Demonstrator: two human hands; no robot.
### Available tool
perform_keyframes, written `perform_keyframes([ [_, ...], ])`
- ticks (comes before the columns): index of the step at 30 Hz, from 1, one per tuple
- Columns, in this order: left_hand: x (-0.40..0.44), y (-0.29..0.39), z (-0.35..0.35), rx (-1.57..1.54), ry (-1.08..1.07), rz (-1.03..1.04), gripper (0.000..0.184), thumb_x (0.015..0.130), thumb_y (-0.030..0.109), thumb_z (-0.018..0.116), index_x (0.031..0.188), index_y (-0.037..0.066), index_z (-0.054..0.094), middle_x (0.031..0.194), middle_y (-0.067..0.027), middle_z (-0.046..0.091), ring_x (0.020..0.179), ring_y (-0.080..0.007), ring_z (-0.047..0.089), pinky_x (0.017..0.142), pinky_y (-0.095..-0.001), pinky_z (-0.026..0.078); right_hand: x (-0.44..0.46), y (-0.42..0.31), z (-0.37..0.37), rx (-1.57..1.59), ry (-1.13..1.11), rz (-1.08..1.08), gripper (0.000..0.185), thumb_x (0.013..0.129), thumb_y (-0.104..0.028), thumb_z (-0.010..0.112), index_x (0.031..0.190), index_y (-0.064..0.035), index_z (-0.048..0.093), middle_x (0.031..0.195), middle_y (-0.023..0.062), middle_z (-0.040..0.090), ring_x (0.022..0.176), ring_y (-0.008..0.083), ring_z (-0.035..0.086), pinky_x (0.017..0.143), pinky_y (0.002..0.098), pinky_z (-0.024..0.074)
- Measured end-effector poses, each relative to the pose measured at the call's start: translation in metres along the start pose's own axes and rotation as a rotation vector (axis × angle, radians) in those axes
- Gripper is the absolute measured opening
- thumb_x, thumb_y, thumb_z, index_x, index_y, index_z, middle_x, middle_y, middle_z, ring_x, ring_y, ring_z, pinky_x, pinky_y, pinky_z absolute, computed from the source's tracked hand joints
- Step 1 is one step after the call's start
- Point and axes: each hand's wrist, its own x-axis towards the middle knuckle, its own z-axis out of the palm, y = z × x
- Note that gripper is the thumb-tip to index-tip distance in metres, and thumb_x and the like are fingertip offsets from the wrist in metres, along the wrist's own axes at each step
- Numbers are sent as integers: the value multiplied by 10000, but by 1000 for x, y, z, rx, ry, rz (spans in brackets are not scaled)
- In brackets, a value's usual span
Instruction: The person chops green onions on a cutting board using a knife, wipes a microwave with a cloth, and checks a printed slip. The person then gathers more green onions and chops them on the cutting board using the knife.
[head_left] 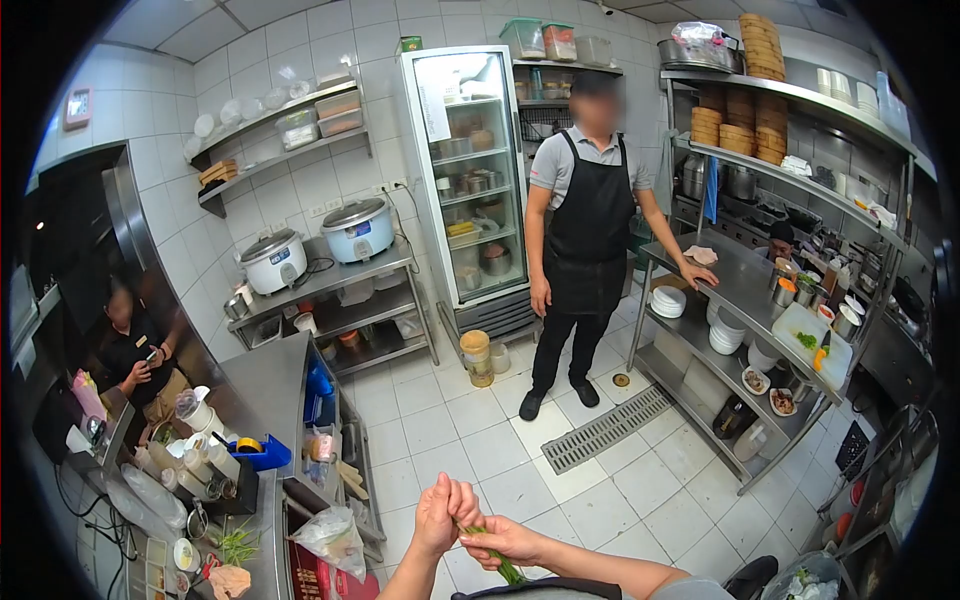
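Both hands are together at the bottom centre, in front of the body and over the tiled floor. My left hand [441, 512] is closed at the upper end of a bunch of thin green stalks [506, 568]. My right hand [503, 541] wraps round the same bunch just beside it, its fingers curled over the stalks. The lower stalks point down toward the dark apron. Much of the bunch is hidden by the fingers.
A person in a black apron [592, 220] stands ahead, a hand on the steel table [735, 275] at right. A cutting board [812, 345] holds a knife. At left are a steel counter [262, 380] and a plastic bag [333, 540]. A drain grate [608, 430] crosses the floor.
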Motion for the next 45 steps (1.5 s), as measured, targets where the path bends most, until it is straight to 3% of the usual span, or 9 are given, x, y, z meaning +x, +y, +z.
perform_keyframes([
  [9, 2, 2, 0, -43, 17, 34, 506, 1046, 426, 304, 666, 101, 383, 564, -8, 328, 450, -90, 255, 415, -246, 251, -4, -2, 0, -297, 44, -75, 250, 1004, -272, 518, 826, -102, 479, 654, -30, 466, 514, 66, 422, 484, 215, 355],
  [12, 5, 1, 5, -122, -60, 14, 450, 1005, 519, 365, 958, 87, 482, 730, -69, 474, 559, -145, 458, 535, -286, 430, -8, 1, -4, -148, 16, -61, 285, 1004, -330, 511, 819, -123, 448, 611, -60, 397, 471, 42, 341, 433, 204, 276],
  [16, 12, -8, 13, -91, -292, 81, 788, 887, 670, 476, 1392, 104, 265, 1224, -214, 503, 1108, -327, 573, 999, -469, 436, -28, -11, -3, -99, 10, -155, 255, 1031, -293, 450, 835, -136, 405, 626, -61, 312, 492, 50, 269, 451, 215, 228],
  [20, 13, -31, 33, 123, -168, -115, 663, 953, 546, 463, 1391, 57, 371, 1318, -240, 477, 1215, -356, 508, 1029, -477, 411, -51, -23, -6, -81, 47, -188, 235, 1033, -292, 441, 858, -137, 415, 627, -57, 312, 494, 54, 271, 454, 215, 232],
  [23, 15, -60, 26, 327, -506, 23, 528, 983, 458, 452, 1233, -3, 516, 1287, -208, 522, 1209, -317, 505, 1064, -473, 374, -65, -21, -12, -83, 108, -177, 218, 1028, -288, 455, 875, -136, 425, 633, -47, 344, 495, 57, 303, 450, 214, 256],
  [27, 17, -75, 41, 230, -285, -150, 496, 1018, 416, 394, 1018, -46, 575, 1200, -227, 571, 1064, -310, 592, 944, -488, 460, -76, -13, -37, -178, 158, -239, 186, 1013, -279, 484, 946, -107, 467, 654, -31, 401, 521, 60, 387, 461, 211, 331],
  [31, 49, -95, 43, 153, -177, -1, 362, 1032, 398, 376, 806, 118, 418, 727, -72, 556, 820, -261, 621, 922, -504, 468, -77, -11, -64, -307, 268, -257, 233, 986, -303, 539, 935, -83, 483, 641, -26, 456, 481, 58, 434, 441, 206, 385],
  [38, 136, -146, 58, -350, -133, -251, 182, 1040, 247, 410, 1097, 105, 508, 730, 36, 418, 626, -73, 454, 749, -308, 523, -111, -38, -136, -271, 382, -175, 284, 985, -341, 542, 901, -81, 466, 649, -20, 460, 476, 64, 425, 431, 226, 355],
  [45, 254, -193, 94, -464, -213, -362, 198, 1051, 253, 382, 1062, 96, 502, 684, 46, 323, 538, -51, 302, 506, -207, 306, -169, -86, -259, -726, 602, -111, 506, 966, -491, 506, 1176, -32, 530, 876, 68, 609, 802, 148, 585, 697, 320, 507],
])
